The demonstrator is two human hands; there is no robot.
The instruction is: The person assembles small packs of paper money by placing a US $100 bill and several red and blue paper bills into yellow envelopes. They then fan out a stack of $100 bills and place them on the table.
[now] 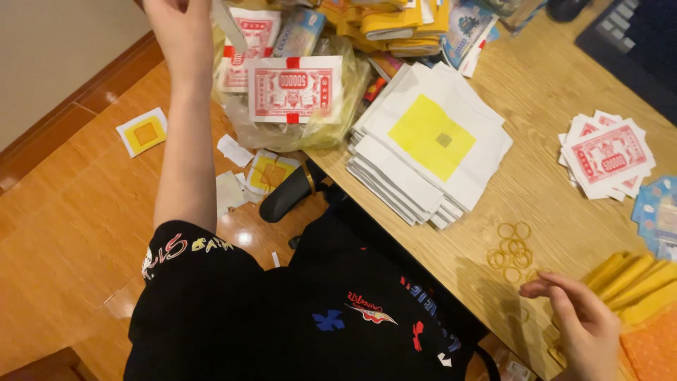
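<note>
Right hand (584,326), fingers loosely spread and empty, hovers near thin yellow rubber bands (510,252); left hand (180,25) lifts a white paper slip (227,22), grip unclear.

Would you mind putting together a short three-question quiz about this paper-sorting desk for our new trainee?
1. True or false: the right hand is gripping one of the rubber bands.
2. What colour is the square printed on the top sheet of the white paper stack? A) red B) yellow C) blue
3. Which hand is raised toward the clear plastic bag with the red-printed bundle, and what does it hold?

Key
1. False: its fingers are open, beside the bands, touching none.
2. B.
3. The left hand; it holds a thin white slip, and its fingers are partly cut off by the frame.
</note>
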